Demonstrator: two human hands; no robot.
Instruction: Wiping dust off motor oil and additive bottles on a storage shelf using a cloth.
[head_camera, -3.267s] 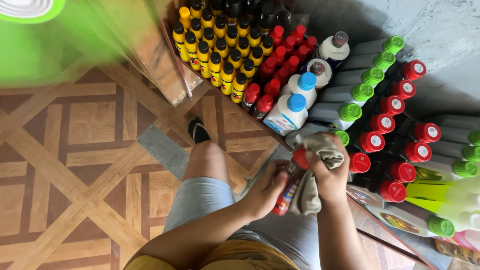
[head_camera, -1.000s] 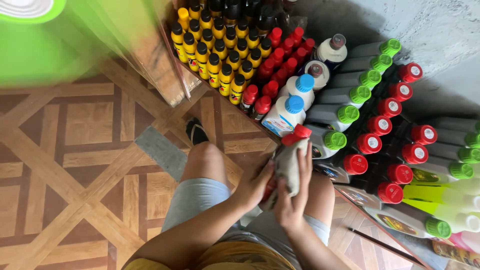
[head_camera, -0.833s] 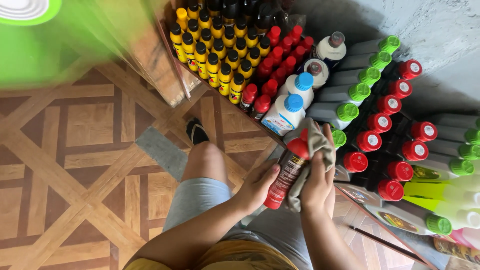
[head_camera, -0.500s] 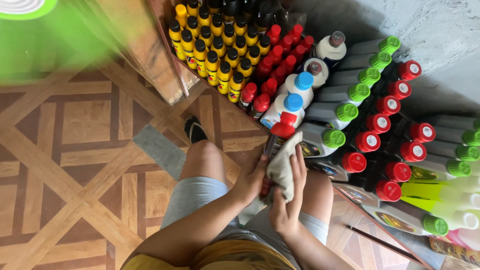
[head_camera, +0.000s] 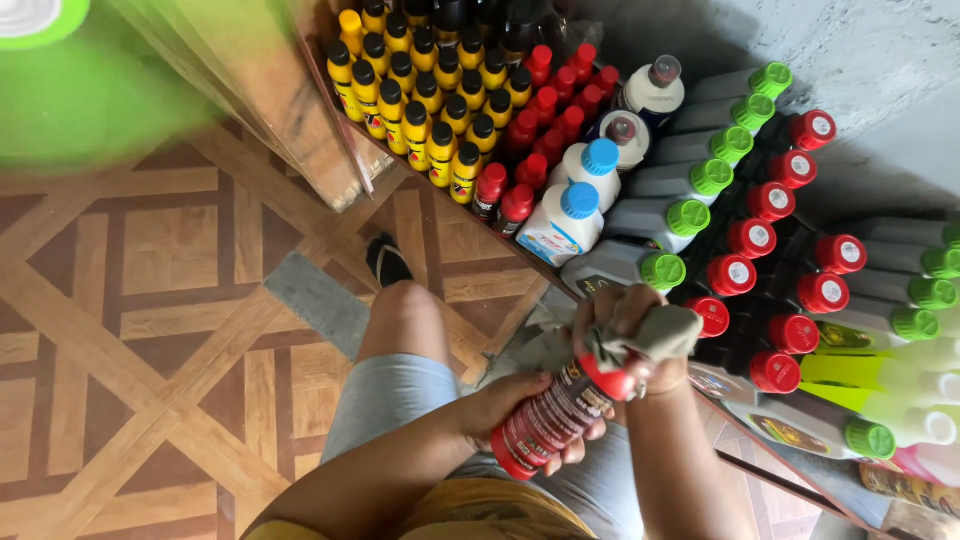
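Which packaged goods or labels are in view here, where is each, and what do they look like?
Red bottle: in the left hand, printed label, red cap.
Yellow bottles: upper shelf rows, black caps.
White bottles: mid-shelf, blue caps.
Grey bottles: right, lying, green caps.

- The left hand (head_camera: 520, 405) grips a red bottle (head_camera: 550, 420) around its body, at about 5 o'clock in the view.
- The right hand (head_camera: 630, 335) presses a grey cloth (head_camera: 655, 335) over the bottle's red cap (head_camera: 605, 380).
- At 12 o'clock stand yellow bottles (head_camera: 420, 90) with black caps; red-capped small bottles (head_camera: 545, 110) stand just beside them.
- At 3 o'clock lie grey jugs (head_camera: 660, 180) with green caps and dark ones with red caps (head_camera: 760, 240).
- A bent knee (head_camera: 405, 310) sits above a wood-patterned floor (head_camera: 150, 330) at 9 o'clock.
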